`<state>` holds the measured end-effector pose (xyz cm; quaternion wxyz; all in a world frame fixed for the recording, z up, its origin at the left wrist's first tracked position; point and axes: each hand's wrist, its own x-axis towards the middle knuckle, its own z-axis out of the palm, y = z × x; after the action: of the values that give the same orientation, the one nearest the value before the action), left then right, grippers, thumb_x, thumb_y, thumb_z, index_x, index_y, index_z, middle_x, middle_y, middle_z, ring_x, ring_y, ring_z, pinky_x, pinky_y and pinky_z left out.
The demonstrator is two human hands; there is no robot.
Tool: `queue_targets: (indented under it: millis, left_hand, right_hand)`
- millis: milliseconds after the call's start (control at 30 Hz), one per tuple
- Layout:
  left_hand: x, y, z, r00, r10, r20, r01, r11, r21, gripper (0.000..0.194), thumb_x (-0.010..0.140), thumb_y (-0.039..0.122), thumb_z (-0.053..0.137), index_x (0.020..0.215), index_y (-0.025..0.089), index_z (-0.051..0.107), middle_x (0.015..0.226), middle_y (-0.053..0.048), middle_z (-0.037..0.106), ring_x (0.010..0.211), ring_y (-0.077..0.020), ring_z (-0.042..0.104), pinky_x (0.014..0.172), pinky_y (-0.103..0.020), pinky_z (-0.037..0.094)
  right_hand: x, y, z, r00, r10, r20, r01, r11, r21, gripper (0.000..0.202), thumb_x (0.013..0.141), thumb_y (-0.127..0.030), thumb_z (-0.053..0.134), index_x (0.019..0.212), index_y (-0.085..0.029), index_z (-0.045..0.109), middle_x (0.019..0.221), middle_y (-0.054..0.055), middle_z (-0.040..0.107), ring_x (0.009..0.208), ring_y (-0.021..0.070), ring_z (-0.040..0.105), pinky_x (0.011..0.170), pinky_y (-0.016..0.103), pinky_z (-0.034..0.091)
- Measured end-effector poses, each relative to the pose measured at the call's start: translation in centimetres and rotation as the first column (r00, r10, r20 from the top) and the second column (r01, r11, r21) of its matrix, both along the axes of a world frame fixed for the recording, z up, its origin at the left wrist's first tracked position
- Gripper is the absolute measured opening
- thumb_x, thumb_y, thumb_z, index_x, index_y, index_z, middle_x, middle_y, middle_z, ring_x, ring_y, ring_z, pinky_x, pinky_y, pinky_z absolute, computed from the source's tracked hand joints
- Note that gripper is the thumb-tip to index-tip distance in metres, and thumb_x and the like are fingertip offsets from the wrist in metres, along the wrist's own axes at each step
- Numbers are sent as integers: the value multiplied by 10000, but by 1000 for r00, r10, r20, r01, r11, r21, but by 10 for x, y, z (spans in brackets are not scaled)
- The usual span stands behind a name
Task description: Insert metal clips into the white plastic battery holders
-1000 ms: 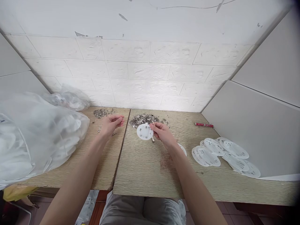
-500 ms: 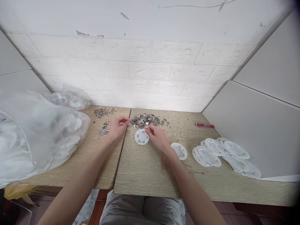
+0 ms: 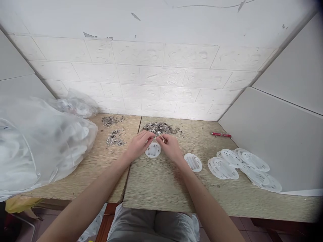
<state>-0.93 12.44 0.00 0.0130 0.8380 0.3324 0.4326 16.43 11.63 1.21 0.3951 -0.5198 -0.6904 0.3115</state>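
Note:
A round white plastic disc (image 3: 152,150) with ribs and small metal pieces lies on the table just below my hands. My left hand (image 3: 141,144) is at its upper left, fingertips pinched together near those of my right hand; what they hold, if anything, is hidden. At the disc's upper right, my right hand (image 3: 171,147) is closed on a thin pale stick-like tool (image 3: 162,137). Right behind my fingers spreads a pile of small silvery metal pieces (image 3: 160,127). Another ribbed white disc (image 3: 193,162) lies beside my right forearm.
Several white discs (image 3: 223,168) overlap on the right, below a red pen-like object (image 3: 221,134). Two smaller heaps of metal parts (image 3: 114,137) lie left of the table seam. A large clear bag (image 3: 63,144) of white parts bulges over the left side. A wall (image 3: 161,80) closes the back.
My left hand has moved right, from the left edge of the metal pile to beside my right hand. Ribs now show on the disc below. My right hand has barely moved.

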Motion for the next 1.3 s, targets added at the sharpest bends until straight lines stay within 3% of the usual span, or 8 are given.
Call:
queue_targets:
  millis: [200, 400, 467, 567, 733, 900, 1100, 1300]
  left_hand:
    - [1, 2, 3, 998, -56, -8, 57, 966, 251, 100, 898, 129, 508, 960, 186, 562, 812, -41, 660, 752, -134, 579, 669, -263, 482]
    - [5, 0, 5, 997, -76, 2, 73, 954, 291, 108, 892, 120, 510, 962, 186, 560, 813, -42, 651, 754, -137, 574, 673, -263, 480]
    - [2, 0, 6, 998, -57, -10, 58, 979, 195, 114, 905, 168, 506, 998, 185, 569, 856, -49, 650, 785, -142, 578, 699, -270, 476]
    - [-10, 2, 11, 993, -4, -121, -10, 993, -115, 313, 847, 391, 613, 1086, 189, 588, 935, -59, 632, 883, -186, 574, 762, -312, 462]
    - [-28, 3, 16, 953, -115, -279, -47, 856, -514, 635, 564, 630, 763, 1051, 233, 670, 1016, -58, 568, 986, -255, 521, 825, -358, 425]
    - [-24, 2, 14, 929, -204, -309, -5, 827, -562, 670, 530, 621, 787, 1067, 237, 677, 1024, -68, 543, 993, -263, 482, 839, -365, 396]
    - [-16, 0, 18, 950, -161, -269, -31, 806, -591, 609, 604, 550, 777, 1081, 204, 619, 994, -63, 592, 979, -262, 506, 817, -369, 406]
    - [-9, -3, 12, 995, -97, 38, 94, 680, -728, 751, 703, 366, 748, 1353, 255, 389, 1080, -59, 594, 976, -229, 590, 819, -371, 485]
  right_hand:
    - [-1, -3, 5, 955, 95, -281, -149, 973, -179, 428, 772, -560, 572, 597, -200, 422, 584, -37, 408, 536, 96, 327, 510, 249, 251]
    - [-1, -6, 9, 915, 79, -396, -188, 951, -245, 378, 740, -532, 647, 652, -189, 514, 557, -59, 357, 495, 74, 264, 472, 240, 218]
    - [-1, -5, 8, 908, 72, -413, -188, 951, -245, 368, 732, -522, 656, 654, -187, 525, 554, -60, 358, 492, 73, 263, 468, 239, 217]
    - [1, -2, 5, 914, 37, -404, -144, 960, -240, 352, 711, -507, 669, 656, -186, 534, 558, -55, 391, 490, 75, 284, 468, 241, 232]
    - [8, 1, 5, 915, 5, -403, -113, 963, -246, 301, 707, -460, 673, 695, -184, 553, 585, -52, 398, 494, 72, 285, 462, 238, 231]
    - [10, 0, 3, 941, 89, -326, -184, 944, -275, 267, 726, -401, 633, 634, -185, 507, 588, -51, 402, 527, 82, 330, 493, 236, 259]
    - [9, 2, 0, 986, 126, -110, -147, 966, -213, 197, 732, -366, 582, 668, -182, 556, 630, -25, 510, 562, 105, 414, 521, 243, 309]
    - [9, 4, 1, 995, -27, -93, 11, 986, -169, 171, 734, -351, 549, 705, -184, 578, 657, 4, 576, 560, 127, 476, 512, 250, 344]
